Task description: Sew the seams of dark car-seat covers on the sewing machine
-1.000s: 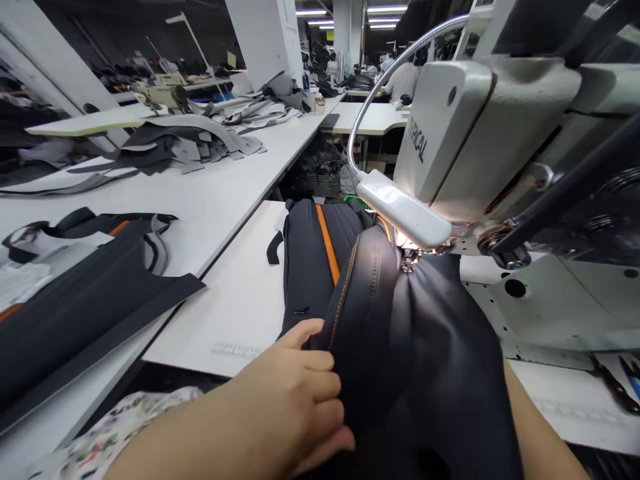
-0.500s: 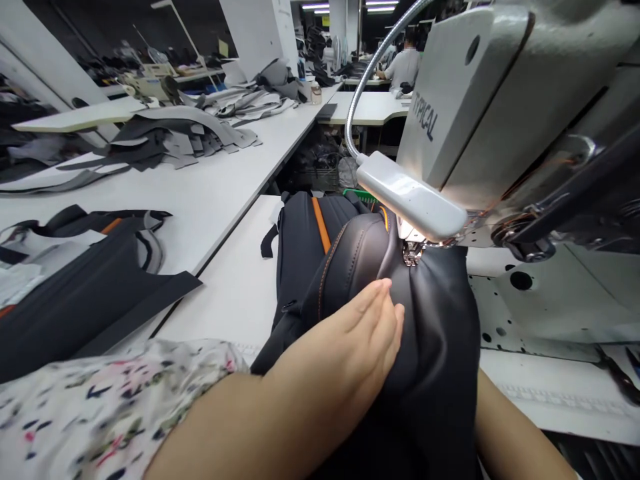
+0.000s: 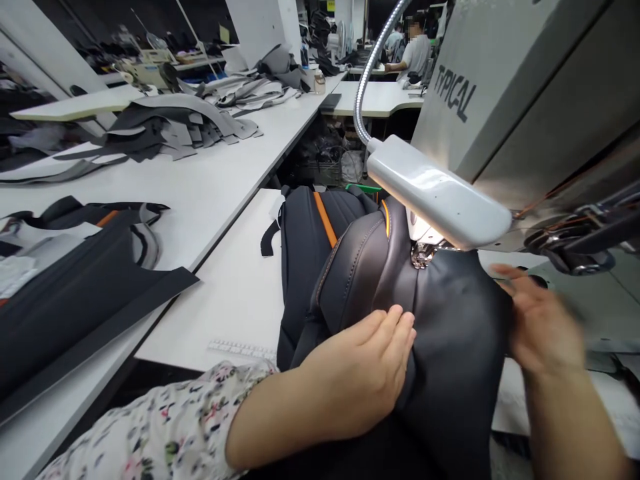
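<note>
A black bag piece (image 3: 450, 320) with orange trim lies under the presser foot (image 3: 423, 255) of a sewing machine (image 3: 450, 87). My left hand (image 3: 365, 367) rests flat on the bag, below and left of the foot, fingers stretched out together and pointing toward the seam. At the bag's right edge is my right hand (image 3: 543, 323), blurred by motion, its fingers apart and its palm beside the black material. A lit lamp (image 3: 440, 193) on a bendable metal neck hangs over the foot and hides part of the needle area.
Dark cut panels (image 3: 100, 287) lie on the white table (image 3: 215, 180) at the left, with stacked grey pieces (image 3: 175, 120) behind them. A ruler strip (image 3: 240, 348) shows near my left sleeve. In the far background a person (image 3: 415, 53) sits at a table.
My right hand has come up from behind the bag to its right edge. My left hand has shifted slightly down and right. The view has also shifted, and the lamp appears larger.
</note>
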Motion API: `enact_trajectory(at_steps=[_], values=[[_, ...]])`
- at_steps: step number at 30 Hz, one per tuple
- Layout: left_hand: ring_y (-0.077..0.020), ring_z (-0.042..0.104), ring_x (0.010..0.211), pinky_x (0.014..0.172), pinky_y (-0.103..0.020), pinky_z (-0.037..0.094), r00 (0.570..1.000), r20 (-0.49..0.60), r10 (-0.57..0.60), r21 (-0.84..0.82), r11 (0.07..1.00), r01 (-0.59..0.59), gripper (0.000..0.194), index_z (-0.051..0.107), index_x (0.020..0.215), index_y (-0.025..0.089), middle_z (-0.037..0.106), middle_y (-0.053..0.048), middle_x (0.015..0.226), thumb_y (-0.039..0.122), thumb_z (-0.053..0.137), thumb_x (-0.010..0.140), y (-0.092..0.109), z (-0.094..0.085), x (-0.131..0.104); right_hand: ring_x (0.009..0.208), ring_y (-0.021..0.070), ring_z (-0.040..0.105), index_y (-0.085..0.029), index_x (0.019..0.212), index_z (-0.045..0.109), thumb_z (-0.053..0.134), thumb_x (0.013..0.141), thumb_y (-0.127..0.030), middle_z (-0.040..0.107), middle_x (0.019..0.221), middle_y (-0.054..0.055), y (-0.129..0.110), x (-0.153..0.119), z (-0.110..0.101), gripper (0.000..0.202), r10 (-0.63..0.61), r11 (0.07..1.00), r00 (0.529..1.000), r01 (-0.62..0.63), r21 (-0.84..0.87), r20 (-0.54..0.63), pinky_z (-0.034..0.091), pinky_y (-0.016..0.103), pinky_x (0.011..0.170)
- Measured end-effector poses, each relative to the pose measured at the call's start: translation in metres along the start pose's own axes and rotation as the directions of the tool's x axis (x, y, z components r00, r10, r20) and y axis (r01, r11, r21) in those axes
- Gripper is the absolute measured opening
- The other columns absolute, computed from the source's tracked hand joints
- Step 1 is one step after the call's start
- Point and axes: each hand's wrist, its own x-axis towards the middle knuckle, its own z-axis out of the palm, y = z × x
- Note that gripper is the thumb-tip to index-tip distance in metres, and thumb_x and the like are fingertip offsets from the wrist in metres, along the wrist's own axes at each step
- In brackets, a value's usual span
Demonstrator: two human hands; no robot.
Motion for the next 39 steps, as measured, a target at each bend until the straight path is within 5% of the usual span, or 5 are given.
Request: enact_trajectory(at_steps=[2, 5, 8, 29, 39], values=[[-0.0340, 0.064, 0.131, 0.106, -0.044, 0.049, 1.000, -0.010, -0.009, 0.008, 1.000, 0.009, 0.049, 0.062, 0.140, -0.003, 0.062, -0.024, 0.144, 0.019, 0.039, 0.103, 0.004, -0.002, 0.004, 0.085, 0.0239, 0.073, -0.021, 0.125, 0.070, 0.045, 0.100, -0.065, 0.077, 0.101, 0.018, -0.011, 0.004, -0.006, 0.056, 0.029, 0.997, 0.998, -0.033, 0.065, 0.062, 0.055, 0.039, 0.074], [-0.0350, 0.064, 0.131, 0.104, -0.043, 0.049, 1.000, -0.014, -0.018, 0.018, 1.000, 0.018, 0.049, 0.063, 0.140, -0.003, 0.062, -0.024, 0.144, 0.018, 0.038, 0.102, 0.008, -0.004, 0.007, 0.111, 0.0296, 0.071, -0.028, 0.116, 0.079, 0.072, 0.084, -0.055, 0.077, 0.120, 0.012, -0.021, 0.009, -0.007, 0.042, 0.053, 0.982, 0.973, -0.011, -0.186, 0.225, 0.051, 0.045, 0.096], [-0.0332, 0.062, 0.133, 0.102, -0.041, 0.049, 0.999, -0.009, -0.040, 0.005, 0.999, 0.040, 0.050, 0.062, 0.142, 0.000, 0.062, -0.021, 0.147, 0.017, 0.037, 0.102, 0.008, -0.007, 0.006, 0.117, 0.0343, 0.070, -0.031, 0.103, 0.084, 0.064, 0.082, -0.053, 0.079, 0.117, 0.007, -0.019, 0.014, -0.003, 0.036, 0.086, 0.949, 0.951, 0.014, -0.316, 0.297, 0.051, 0.051, 0.104], [-0.0242, 0.057, 0.127, 0.087, -0.037, 0.041, 0.987, 0.008, -0.163, -0.114, 0.980, 0.163, 0.046, 0.061, 0.144, 0.010, 0.058, -0.005, 0.154, 0.016, 0.040, 0.103, -0.023, 0.005, 0.011, 0.118, 0.0330, 0.069, -0.025, 0.102, 0.084, 0.077, 0.072, -0.045, 0.079, 0.117, 0.007, -0.002, 0.036, 0.023, 0.036, 0.149, 0.977, 0.984, -0.162, 0.136, 0.100, 0.047, 0.048, 0.111], [-0.0199, 0.058, 0.109, 0.078, -0.036, 0.038, 0.987, 0.010, -0.161, -0.138, 0.977, 0.160, 0.045, 0.060, 0.144, 0.013, 0.058, 0.000, 0.155, 0.015, 0.038, 0.106, -0.047, 0.010, 0.021, 0.107, 0.0321, 0.073, -0.024, 0.091, 0.079, 0.083, 0.069, -0.042, 0.080, 0.098, 0.006, 0.026, 0.058, 0.031, 0.028, 0.092, 0.967, 0.996, -0.085, 0.241, -0.020, 0.061, 0.043, 0.088]])
